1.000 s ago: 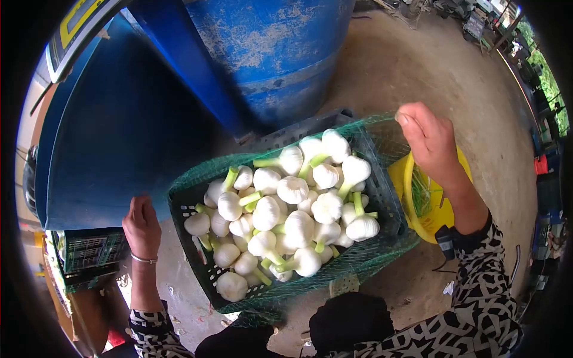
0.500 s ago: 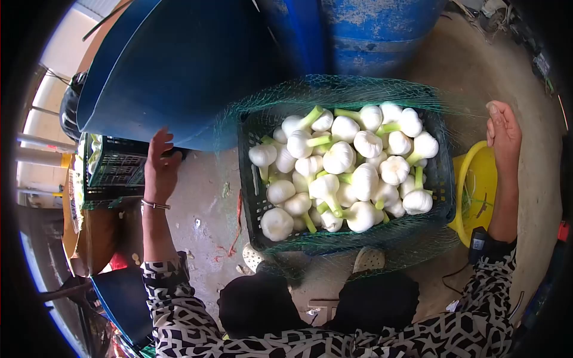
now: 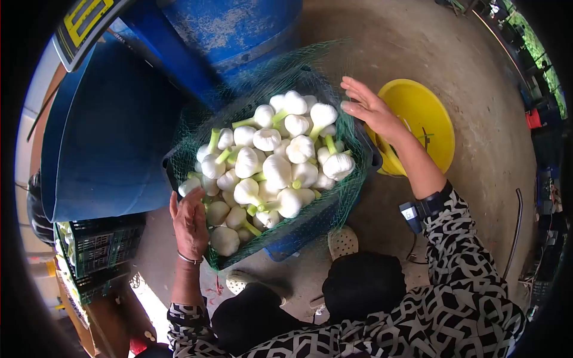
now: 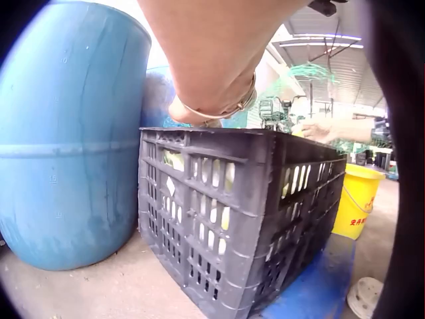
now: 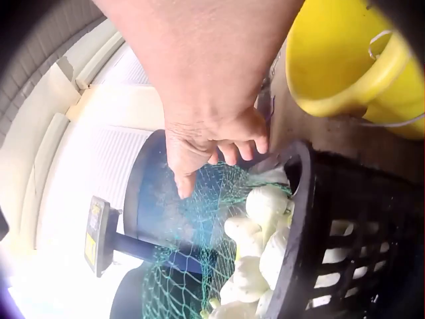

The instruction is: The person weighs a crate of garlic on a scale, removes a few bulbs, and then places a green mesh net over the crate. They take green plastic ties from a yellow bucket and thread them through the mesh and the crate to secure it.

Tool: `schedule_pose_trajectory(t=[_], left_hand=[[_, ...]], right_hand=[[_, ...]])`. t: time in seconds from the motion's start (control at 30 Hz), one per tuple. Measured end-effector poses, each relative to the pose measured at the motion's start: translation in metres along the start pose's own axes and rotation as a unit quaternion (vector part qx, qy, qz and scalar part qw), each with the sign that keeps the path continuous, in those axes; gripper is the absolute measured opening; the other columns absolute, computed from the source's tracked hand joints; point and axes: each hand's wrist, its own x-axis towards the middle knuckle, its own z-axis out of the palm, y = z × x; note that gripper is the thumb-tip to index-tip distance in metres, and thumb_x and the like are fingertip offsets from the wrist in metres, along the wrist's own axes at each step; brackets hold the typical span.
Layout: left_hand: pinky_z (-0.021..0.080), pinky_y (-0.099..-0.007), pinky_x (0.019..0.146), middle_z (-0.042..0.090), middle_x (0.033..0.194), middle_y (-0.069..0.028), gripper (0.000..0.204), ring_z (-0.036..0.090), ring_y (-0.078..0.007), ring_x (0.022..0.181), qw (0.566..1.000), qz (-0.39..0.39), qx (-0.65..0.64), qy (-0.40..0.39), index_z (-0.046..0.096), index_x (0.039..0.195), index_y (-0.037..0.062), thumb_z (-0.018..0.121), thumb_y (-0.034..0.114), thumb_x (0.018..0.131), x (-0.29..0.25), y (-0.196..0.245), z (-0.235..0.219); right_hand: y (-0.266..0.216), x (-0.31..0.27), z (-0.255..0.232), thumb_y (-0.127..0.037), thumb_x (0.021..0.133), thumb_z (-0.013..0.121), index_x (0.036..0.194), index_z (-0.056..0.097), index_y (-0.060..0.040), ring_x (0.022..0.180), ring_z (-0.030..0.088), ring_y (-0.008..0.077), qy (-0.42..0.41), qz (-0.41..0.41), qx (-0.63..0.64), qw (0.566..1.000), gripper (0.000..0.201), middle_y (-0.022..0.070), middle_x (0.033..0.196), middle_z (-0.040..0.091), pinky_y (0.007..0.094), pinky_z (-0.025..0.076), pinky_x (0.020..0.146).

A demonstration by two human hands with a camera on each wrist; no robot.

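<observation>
A black plastic crate (image 4: 249,193) is heaped with white garlic bulbs (image 3: 277,170) that have short green stems. Green netting (image 3: 286,62) lines the crate and spreads loosely past its rim. At the crate's near left corner is my left hand (image 3: 191,222), its fingers extended over the rim beside the bulbs. My right hand (image 3: 375,110) hovers by the crate's right end with fingers spread and nothing held. In the right wrist view its fingers point down beside the loose netting.
A yellow bucket (image 3: 439,113) stands on the floor right of the crate. Blue barrels (image 3: 233,27) and a large dark blue tub (image 3: 107,137) flank it. The crate rests on a blue platform (image 4: 315,286), with a scale display (image 5: 98,232) behind. Another crate (image 3: 101,250) sits at left.
My right hand has released the net edge and moved inward from the right, its fingers straightening. The left hand has come in to the crate's left corner. The view has swung.
</observation>
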Motion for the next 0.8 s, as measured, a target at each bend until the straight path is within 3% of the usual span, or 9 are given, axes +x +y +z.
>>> schedule_pose_trajectory(t=[0.03,0.17,0.27,0.33,0.37,0.47,0.6,0.73,0.8], left_hand=[[0.025,-0.0436,0.108,0.062,0.111,-0.0101,0.014,0.056,-0.0231,0.109,0.995,-0.014,-0.099,0.001,0.055,0.103,0.0075,0.047,0.015,0.094,-0.008,-0.006,0.006],[0.031,-0.0394,0.105,0.057,0.118,-0.0139,0.027,0.053,-0.0226,0.111,0.929,-0.076,-0.343,0.119,0.048,0.113,0.0014,0.046,0.023,0.097,-0.021,0.010,-0.016],[0.026,-0.0444,0.108,0.038,0.138,-0.0178,0.079,0.035,-0.0304,0.130,0.920,-0.168,-0.336,0.114,0.029,0.140,0.0056,0.064,0.046,0.082,-0.042,0.019,-0.054],[0.027,-0.0467,0.107,0.032,0.141,-0.0193,0.100,0.032,-0.0353,0.131,0.990,-0.110,-0.081,0.036,0.022,0.145,0.0083,0.072,0.052,0.070,-0.052,0.024,-0.051],[0.030,-0.0507,0.103,0.029,0.142,-0.0188,0.104,0.034,-0.0373,0.129,0.979,-0.199,0.023,-0.031,0.022,0.144,0.0094,0.076,0.049,0.065,-0.057,0.041,-0.050],[0.049,-0.0340,0.057,0.062,0.073,-0.0075,0.050,0.059,-0.0190,0.059,0.959,-0.223,0.172,-0.041,0.054,0.118,0.0055,0.071,0.026,0.076,-0.062,0.024,-0.035],[0.032,-0.0204,0.044,0.049,0.055,0.0023,0.010,0.043,-0.0031,0.048,0.941,-0.257,-0.168,0.138,0.062,0.088,-0.0001,0.056,0.008,0.089,-0.052,0.001,-0.052],[0.026,-0.0180,0.043,0.050,0.057,0.0032,0.009,0.039,-0.0019,0.046,0.918,-0.244,-0.252,0.187,0.061,0.087,-0.0009,0.055,0.005,0.090,-0.035,0.038,-0.076],[0.025,-0.0181,0.043,0.050,0.057,0.0033,0.007,0.037,-0.0014,0.046,0.927,-0.180,-0.249,0.215,0.061,0.087,-0.0003,0.055,0.004,0.089,-0.024,0.050,-0.079]], right_hand=[[0.003,0.015,0.017,-0.021,0.093,0.056,0.129,0.046,-0.0026,0.125,0.043,0.0252,0.060,-0.016,-0.014,0.998,0.042,0.0145,0.130,0.050,0.0366,0.034,0.104],[-0.009,0.039,0.048,-0.022,0.095,0.050,0.100,0.056,-0.0018,0.080,0.062,0.0166,0.130,-0.130,0.133,0.974,0.022,0.0040,0.082,0.062,0.0307,0.048,0.082],[-0.032,0.024,0.060,-0.020,0.097,0.048,0.097,0.055,-0.0026,0.058,0.053,0.0094,0.128,-0.097,0.232,0.959,0.019,0.0006,0.067,0.050,0.0243,0.045,0.056],[-0.045,0.012,0.060,-0.018,0.096,0.048,0.104,0.055,-0.0015,0.065,0.056,0.0101,0.145,-0.143,0.107,0.973,0.019,0.0026,0.075,0.056,0.0234,0.047,0.064],[-0.053,-0.001,0.066,-0.018,0.094,0.051,0.107,0.054,-0.0012,0.072,0.057,0.0117,0.119,-0.203,0.058,0.970,0.021,0.0047,0.083,0.058,0.0245,0.047,0.069],[-0.120,-0.057,0.093,-0.035,0.077,0.070,0.127,0.048,-0.0028,0.109,0.054,0.0279,-0.115,-0.346,-0.142,0.920,0.062,0.0156,0.120,0.055,0.0375,0.043,0.092],[-0.129,-0.111,0.158,-0.038,0.064,0.078,0.140,0.029,-0.0030,0.125,0.040,0.0303,-0.373,-0.357,-0.278,0.810,0.097,0.0166,0.135,0.039,0.0458,0.033,0.101],[-0.080,-0.094,0.184,-0.019,0.074,0.071,0.119,0.053,-0.0035,0.073,0.062,0.0215,-0.286,-0.379,-0.485,0.734,0.051,0.0070,0.088,0.061,0.0347,0.047,0.060],[-0.086,-0.049,0.164,-0.011,0.080,0.064,0.111,0.057,-0.0042,0.050,0.055,0.0197,-0.141,-0.418,-0.331,0.834,0.032,0.0045,0.065,0.057,0.0290,0.045,0.050]])
